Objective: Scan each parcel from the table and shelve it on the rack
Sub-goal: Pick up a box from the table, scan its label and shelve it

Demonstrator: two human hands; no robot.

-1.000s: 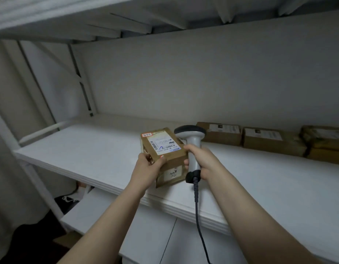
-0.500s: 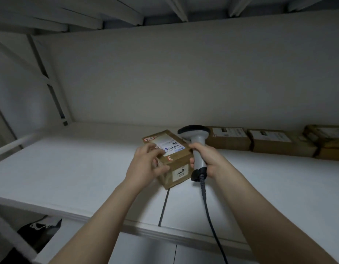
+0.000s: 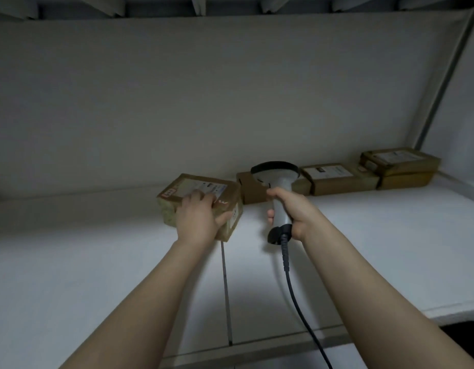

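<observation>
My left hand grips a small brown cardboard parcel with a white label on top, fingers over its top and thumb on its right side. The parcel is deep over the white rack shelf, close to the back wall; whether it touches the shelf I cannot tell. My right hand holds the grey handle of a barcode scanner, its black head pointing away, its cable hanging toward me. The scanner is just right of the parcel.
Along the back wall to the right lie more brown parcels: one behind the scanner, a flat one, and two stacked in the right corner. A seam divides the shelf boards. A rack post rises at right.
Both hands moved farther in over the shelf toward the back wall. The parcel went from near the shelf's front edge to close beside the row of shelved parcels.
</observation>
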